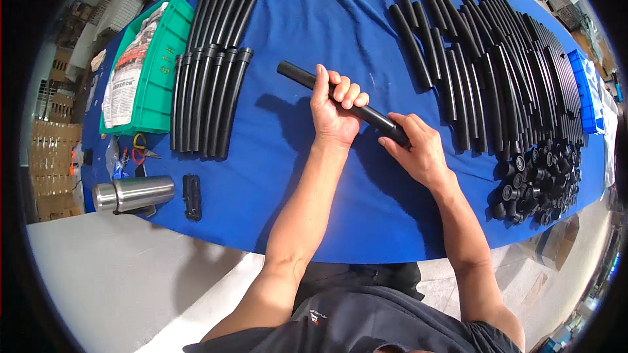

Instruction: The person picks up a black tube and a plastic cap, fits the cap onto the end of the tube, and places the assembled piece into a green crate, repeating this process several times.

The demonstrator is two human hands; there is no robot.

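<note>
A straight black tube (pixel 296 74) lies slantwise in front of me, above the blue cloth, its bare far end pointing up and left. My left hand (pixel 335 110) is wrapped round its middle, fingers curled over the top. At the lower right end my right hand (pixel 424 151) closes on the tube with thumb and fingers. That end is partly hidden by the palm, so I cannot tell whether a cap sits on it. Black tubes with thicker capped ends (pixel 208 101) stand in two rows to the left. Loose black caps (pixel 540 180) are heaped at the right.
Many plain black tubes (pixel 471 75) cover the right side of the blue-clothed table (pixel 320 0). A green crate (pixel 157 85) with newspaper stands at left, near scissors (pixel 139 150), a steel flask (pixel 140 193) and a small black object (pixel 191 197). A blue bin (pixel 584 95) borders the far right.
</note>
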